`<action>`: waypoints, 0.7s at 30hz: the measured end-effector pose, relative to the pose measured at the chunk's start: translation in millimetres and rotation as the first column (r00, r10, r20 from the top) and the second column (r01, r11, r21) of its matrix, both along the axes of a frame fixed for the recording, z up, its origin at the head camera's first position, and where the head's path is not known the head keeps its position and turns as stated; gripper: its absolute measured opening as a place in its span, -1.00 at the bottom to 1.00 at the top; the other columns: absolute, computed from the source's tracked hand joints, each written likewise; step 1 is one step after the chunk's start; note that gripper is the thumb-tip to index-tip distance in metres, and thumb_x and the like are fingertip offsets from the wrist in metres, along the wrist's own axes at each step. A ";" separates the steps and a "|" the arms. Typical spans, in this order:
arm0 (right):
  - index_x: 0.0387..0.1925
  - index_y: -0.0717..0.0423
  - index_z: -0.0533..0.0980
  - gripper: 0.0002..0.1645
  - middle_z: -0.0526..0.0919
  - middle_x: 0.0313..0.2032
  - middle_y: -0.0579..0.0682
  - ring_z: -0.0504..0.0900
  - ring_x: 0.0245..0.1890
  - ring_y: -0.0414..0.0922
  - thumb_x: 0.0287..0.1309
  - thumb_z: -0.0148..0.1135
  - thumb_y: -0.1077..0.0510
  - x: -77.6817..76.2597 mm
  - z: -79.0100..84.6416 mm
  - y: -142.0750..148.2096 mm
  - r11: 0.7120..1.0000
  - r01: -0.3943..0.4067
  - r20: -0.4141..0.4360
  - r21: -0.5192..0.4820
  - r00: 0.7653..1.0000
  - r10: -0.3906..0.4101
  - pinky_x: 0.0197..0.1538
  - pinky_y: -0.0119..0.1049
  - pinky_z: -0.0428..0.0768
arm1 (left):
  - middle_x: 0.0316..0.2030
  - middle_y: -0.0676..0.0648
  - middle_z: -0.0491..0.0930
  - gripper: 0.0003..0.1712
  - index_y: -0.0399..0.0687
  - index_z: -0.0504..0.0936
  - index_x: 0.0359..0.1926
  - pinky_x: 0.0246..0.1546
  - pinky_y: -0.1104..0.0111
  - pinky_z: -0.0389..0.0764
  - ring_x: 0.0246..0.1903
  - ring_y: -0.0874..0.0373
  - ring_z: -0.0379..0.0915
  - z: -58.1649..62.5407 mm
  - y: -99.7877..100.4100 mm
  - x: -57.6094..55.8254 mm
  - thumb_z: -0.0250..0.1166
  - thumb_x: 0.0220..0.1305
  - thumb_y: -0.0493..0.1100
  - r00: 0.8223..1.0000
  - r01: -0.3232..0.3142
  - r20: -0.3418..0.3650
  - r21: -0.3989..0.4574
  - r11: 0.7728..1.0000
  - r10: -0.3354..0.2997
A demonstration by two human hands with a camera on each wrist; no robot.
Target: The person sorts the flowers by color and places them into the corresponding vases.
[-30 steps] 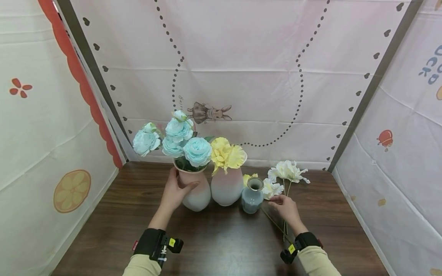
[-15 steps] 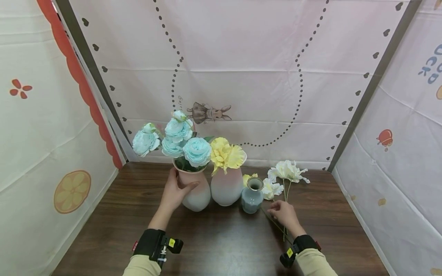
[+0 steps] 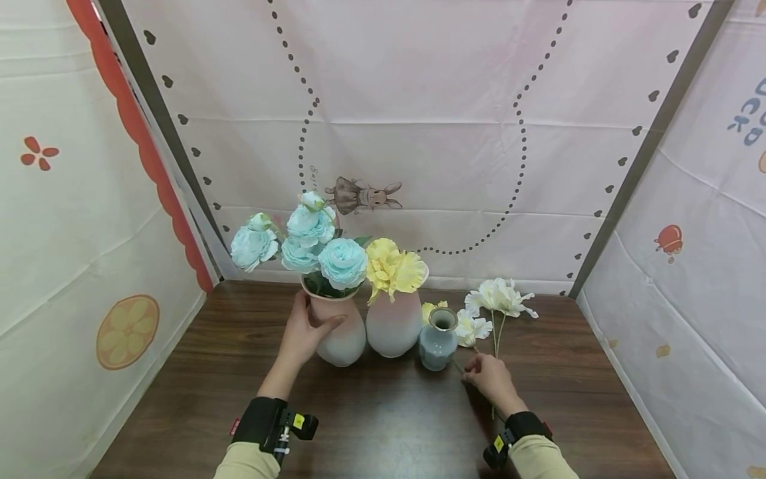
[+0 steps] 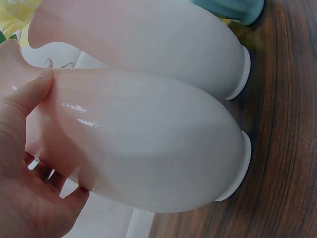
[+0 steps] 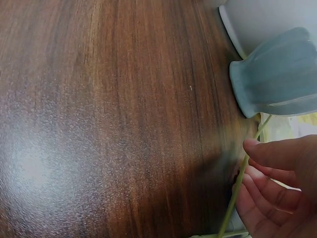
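Observation:
My left hand (image 3: 306,330) grips the neck of a pink-and-white vase (image 3: 342,339), thumb on the near side and fingers around the far side. Light-blue artificial flowers (image 3: 312,241) fill that vase's mouth. In the right wrist view, my right hand (image 5: 277,183) pinches a thin green flower stem (image 5: 237,191) between thumb and fingers, just above the table. The stem runs up behind a small blue-grey vase (image 3: 437,347), where a yellow flower (image 3: 432,309) partly shows. White flowers (image 3: 501,297) lie just beyond the right hand, their stems partly hidden under it.
Between the left vase and the small one stands a second pink-and-white vase (image 3: 393,327) with a yellow flower (image 3: 391,267) in it. Everything stands on a dark wooden table (image 3: 389,426). Printed cloth walls (image 3: 419,166) enclose the back and sides.
My right hand has moved down the stem, toward me and slightly left, away from the white flower head. My left hand and the vases have stayed put.

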State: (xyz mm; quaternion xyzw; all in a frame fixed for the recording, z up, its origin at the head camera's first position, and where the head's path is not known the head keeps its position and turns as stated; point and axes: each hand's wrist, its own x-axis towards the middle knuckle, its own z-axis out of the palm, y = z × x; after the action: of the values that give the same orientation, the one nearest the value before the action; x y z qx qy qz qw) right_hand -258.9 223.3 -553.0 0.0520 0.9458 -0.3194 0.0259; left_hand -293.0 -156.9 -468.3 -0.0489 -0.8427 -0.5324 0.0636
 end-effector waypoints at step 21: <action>-0.51 0.09 0.60 -0.88 0.64 -0.52 -0.08 0.51 -0.49 -0.18 0.03 0.41 0.29 -1.8 -5.9 1.4 0.998 -0.022 -0.047 0.054 0.999 0.024 -0.38 -0.29 0.46 | 0.52 -0.26 0.02 0.14 -0.10 -0.10 0.54 0.45 -0.12 0.27 0.50 -0.20 0.04 -0.3 0.5 1.2 0.45 0.20 0.07 1.000 0.005 -0.009 0.007 1.000 -0.005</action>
State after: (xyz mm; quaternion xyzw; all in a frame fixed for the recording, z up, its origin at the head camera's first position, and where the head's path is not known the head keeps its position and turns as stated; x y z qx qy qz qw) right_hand -260.7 224.7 -558.9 0.0341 0.9549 -0.2948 0.0058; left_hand -291.8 -156.4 -468.7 -0.0531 -0.8403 -0.5355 0.0660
